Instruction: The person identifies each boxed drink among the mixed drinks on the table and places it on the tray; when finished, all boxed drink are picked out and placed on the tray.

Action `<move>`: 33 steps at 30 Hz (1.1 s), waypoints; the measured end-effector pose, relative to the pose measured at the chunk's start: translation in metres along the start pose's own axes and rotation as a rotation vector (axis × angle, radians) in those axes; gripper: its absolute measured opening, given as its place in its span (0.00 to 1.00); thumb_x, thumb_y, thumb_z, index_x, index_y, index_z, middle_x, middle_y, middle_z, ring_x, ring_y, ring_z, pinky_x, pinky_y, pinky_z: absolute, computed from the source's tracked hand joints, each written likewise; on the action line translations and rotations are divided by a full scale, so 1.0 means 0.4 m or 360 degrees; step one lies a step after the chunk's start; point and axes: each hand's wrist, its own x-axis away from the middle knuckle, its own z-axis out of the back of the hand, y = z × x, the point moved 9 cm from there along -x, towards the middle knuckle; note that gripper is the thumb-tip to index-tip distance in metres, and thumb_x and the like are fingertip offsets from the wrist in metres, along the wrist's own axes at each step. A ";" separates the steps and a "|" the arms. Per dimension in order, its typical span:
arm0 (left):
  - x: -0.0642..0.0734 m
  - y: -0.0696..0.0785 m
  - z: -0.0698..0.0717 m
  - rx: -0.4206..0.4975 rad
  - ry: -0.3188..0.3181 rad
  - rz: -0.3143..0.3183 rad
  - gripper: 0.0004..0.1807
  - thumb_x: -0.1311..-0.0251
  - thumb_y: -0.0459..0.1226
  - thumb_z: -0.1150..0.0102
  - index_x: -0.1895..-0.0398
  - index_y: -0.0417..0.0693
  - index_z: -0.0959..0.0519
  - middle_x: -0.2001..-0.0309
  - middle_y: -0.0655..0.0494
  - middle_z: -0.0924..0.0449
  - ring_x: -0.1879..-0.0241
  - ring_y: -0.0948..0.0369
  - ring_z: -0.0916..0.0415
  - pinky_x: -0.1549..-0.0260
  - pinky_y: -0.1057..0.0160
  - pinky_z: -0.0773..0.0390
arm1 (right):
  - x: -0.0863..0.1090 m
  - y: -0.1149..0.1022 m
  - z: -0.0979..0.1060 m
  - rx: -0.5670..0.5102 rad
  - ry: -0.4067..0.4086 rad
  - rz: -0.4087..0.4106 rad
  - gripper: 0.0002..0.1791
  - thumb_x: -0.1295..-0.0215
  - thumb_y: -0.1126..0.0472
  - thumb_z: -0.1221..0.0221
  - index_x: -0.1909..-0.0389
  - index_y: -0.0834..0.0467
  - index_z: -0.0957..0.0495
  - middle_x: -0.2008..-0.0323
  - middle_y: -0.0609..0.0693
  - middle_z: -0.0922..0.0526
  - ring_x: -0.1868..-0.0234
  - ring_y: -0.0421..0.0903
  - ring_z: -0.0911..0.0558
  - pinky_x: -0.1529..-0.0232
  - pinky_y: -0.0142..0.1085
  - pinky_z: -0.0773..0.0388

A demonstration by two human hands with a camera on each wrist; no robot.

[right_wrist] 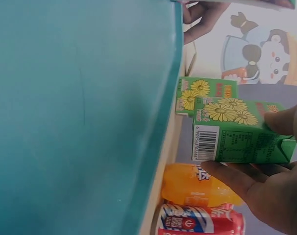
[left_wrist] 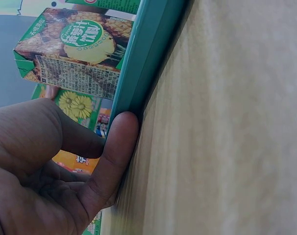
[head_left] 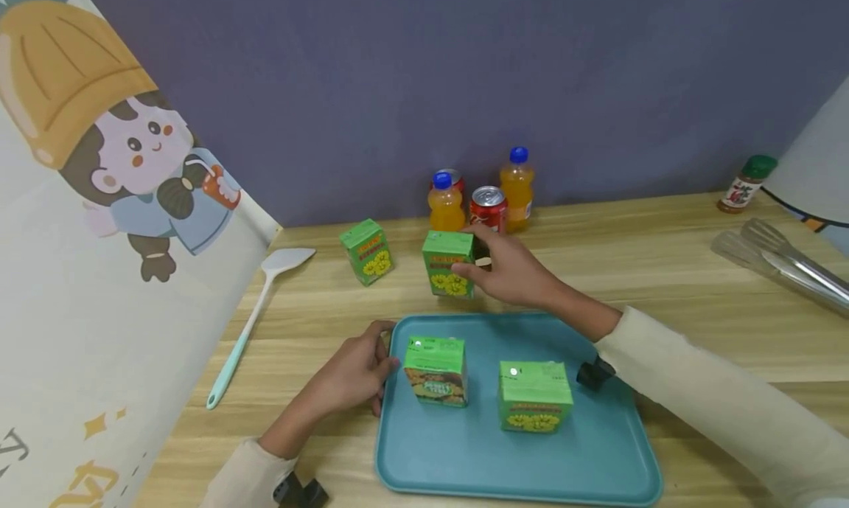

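Observation:
My right hand grips a green drink carton with yellow flowers on its front, just beyond the tray's far edge. The right wrist view shows the thumb on one side of this carton and fingers on the other. At the tray's left rim, my left hand pinches the edge of the blue-green tray between thumb and finger. On the tray stand two more cartons: one with a pineapple picture at left, one with yellow flowers at right.
Another flower carton stands back left. Behind the held carton are orange drink bottles and red soda cans. A white spatula lies at left; metal tongs and a green-capped spice jar are at far right.

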 end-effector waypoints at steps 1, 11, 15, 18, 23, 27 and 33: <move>0.000 -0.002 0.000 -0.0002 0.0002 0.0003 0.30 0.26 0.30 0.49 0.26 0.36 0.45 0.71 0.46 0.24 0.84 0.55 0.20 0.88 0.56 0.17 | 0.004 -0.004 0.001 -0.0016 0.0000 0.0008 0.26 0.31 0.56 0.36 0.37 0.58 0.31 0.51 0.50 0.19 0.52 0.47 0.17 0.56 0.39 0.13; 0.002 -0.003 0.003 -0.0001 0.0020 -0.0003 0.29 0.27 0.30 0.49 0.26 0.36 0.44 0.72 0.46 0.25 0.85 0.56 0.20 0.89 0.55 0.18 | 0.050 -0.054 -0.041 -0.0113 -0.0131 0.0071 0.25 0.32 0.58 0.34 0.37 0.55 0.30 0.48 0.48 0.19 0.49 0.47 0.17 0.53 0.40 0.13; 0.000 -0.004 0.002 0.0000 0.0016 -0.0004 0.29 0.27 0.30 0.49 0.26 0.37 0.44 0.71 0.46 0.25 0.85 0.56 0.20 0.89 0.55 0.18 | 0.070 -0.071 -0.060 -0.0100 -0.0171 0.0083 0.25 0.32 0.57 0.35 0.37 0.52 0.31 0.47 0.46 0.19 0.48 0.46 0.17 0.50 0.41 0.14; 0.000 -0.001 0.003 -0.0006 0.0015 -0.0012 0.29 0.27 0.30 0.49 0.26 0.37 0.44 0.71 0.46 0.25 0.85 0.56 0.20 0.89 0.56 0.18 | 0.080 -0.082 -0.072 -0.0096 -0.0192 0.0107 0.25 0.32 0.57 0.34 0.37 0.51 0.30 0.48 0.44 0.19 0.48 0.45 0.17 0.50 0.40 0.15; 0.001 0.002 0.005 0.0004 0.0011 -0.0006 0.30 0.27 0.30 0.49 0.26 0.36 0.44 0.70 0.45 0.25 0.84 0.56 0.20 0.89 0.56 0.18 | 0.095 -0.097 -0.089 -0.0062 -0.0236 0.0144 0.25 0.31 0.55 0.35 0.37 0.50 0.30 0.49 0.42 0.18 0.48 0.43 0.17 0.50 0.37 0.15; 0.002 0.002 0.004 0.0025 0.0004 0.0000 0.30 0.27 0.29 0.49 0.26 0.36 0.45 0.69 0.45 0.24 0.84 0.56 0.20 0.88 0.56 0.17 | 0.103 -0.100 -0.100 -0.0035 -0.0258 0.0154 0.25 0.31 0.53 0.35 0.37 0.49 0.30 0.49 0.40 0.18 0.47 0.41 0.17 0.49 0.38 0.15; 0.002 0.001 0.004 0.0009 0.0009 -0.0008 0.29 0.27 0.29 0.49 0.26 0.36 0.44 0.70 0.45 0.24 0.85 0.56 0.20 0.89 0.57 0.18 | 0.109 -0.101 -0.111 -0.0050 -0.0285 0.0152 0.24 0.31 0.53 0.35 0.37 0.48 0.30 0.49 0.38 0.19 0.48 0.38 0.18 0.50 0.32 0.16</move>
